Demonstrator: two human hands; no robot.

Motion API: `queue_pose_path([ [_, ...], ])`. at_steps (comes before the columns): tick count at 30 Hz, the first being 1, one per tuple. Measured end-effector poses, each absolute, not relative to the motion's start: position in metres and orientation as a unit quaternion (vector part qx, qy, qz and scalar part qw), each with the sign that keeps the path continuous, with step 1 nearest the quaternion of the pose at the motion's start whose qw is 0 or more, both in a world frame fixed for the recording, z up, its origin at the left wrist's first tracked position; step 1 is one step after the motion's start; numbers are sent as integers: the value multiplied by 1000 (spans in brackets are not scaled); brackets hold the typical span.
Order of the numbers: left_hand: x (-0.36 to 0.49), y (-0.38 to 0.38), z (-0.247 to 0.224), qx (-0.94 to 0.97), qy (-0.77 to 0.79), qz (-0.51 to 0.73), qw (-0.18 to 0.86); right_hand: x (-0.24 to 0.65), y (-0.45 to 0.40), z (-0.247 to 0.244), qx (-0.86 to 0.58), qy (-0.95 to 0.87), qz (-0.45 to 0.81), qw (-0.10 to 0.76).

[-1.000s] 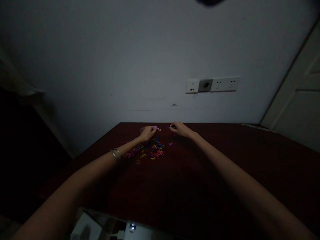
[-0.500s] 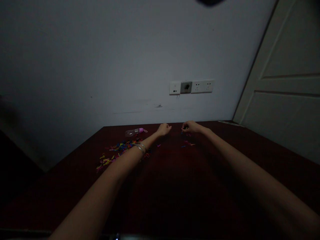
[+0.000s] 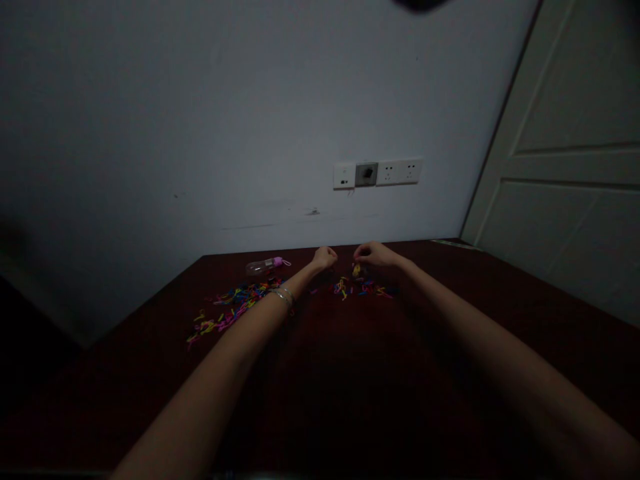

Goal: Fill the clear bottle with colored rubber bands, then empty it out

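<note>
My right hand (image 3: 373, 254) hovers low over the far part of the dark red table, thumb and fingers pinched together on some small hair ties (image 3: 357, 269), a yellow clump showing just below the fingertips. Under and in front of it lies a loose scatter of coloured hair ties (image 3: 367, 288). To its left, my left hand (image 3: 325, 257) is closed with the fingers curled in; what it holds, if anything, is hidden. A larger pile of mixed hair ties (image 3: 245, 297) spreads to the left of my left forearm, which covers part of it.
Behind the pile, a clear bottle with a pink cap and loop (image 3: 263, 267) lies on its side. The dark red table (image 3: 340, 373) meets a pale wall (image 3: 270, 133) bearing sockets and switches (image 3: 377, 174). A panelled door (image 3: 560, 180) stands at the right. The light is dim.
More hair ties now lie on the table between and below my hands, including yellow ones. My right hand has shifted slightly left, and a yellow clump shows beneath it. The view has moved a little.
</note>
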State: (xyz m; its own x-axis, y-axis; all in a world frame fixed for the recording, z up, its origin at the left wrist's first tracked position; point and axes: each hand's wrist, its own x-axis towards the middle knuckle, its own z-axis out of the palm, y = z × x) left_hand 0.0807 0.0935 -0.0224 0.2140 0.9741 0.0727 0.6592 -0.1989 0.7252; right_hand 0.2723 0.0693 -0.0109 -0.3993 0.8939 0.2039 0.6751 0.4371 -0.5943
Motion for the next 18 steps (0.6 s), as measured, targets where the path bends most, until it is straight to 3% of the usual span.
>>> queue_pose_path([
  [6,60,100,-23,700,573,314,288,241,73,-13,-489,-797,217,279],
  [10,47,98,-23,678,559,326,348,228,70,-10,-473,-801,249,270],
  [15,32,91,-21,663,511,323,441,222,68,-9,-516,-807,173,227],
  [18,20,92,-19,674,492,324,445,214,65,-9,-509,-831,113,192],
])
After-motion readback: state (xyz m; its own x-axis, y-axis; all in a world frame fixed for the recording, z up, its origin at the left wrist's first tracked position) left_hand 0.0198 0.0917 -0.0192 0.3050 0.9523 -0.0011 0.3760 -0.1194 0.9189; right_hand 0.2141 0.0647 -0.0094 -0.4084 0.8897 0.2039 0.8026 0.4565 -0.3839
